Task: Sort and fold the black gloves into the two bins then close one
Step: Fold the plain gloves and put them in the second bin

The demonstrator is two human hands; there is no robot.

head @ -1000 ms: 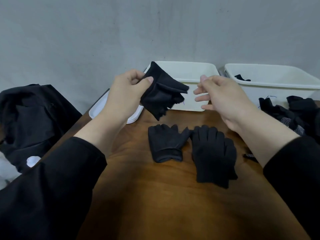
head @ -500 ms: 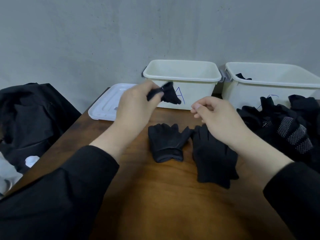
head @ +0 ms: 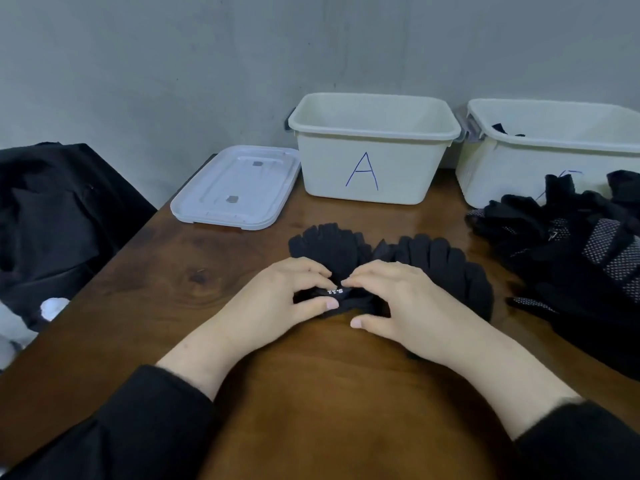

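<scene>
**Cuff pinch may slip**

Brown table (head: 214,292) holds two gloves: left hand (head: 277,299) and right hand (head: 398,299) pinch the left glove (head: 325,244) cuff, bin A (head: 374,147) at twelve o'clock. Lifting unevenly could drag the neighbouring glove (head: 446,268) askew.
</scene>
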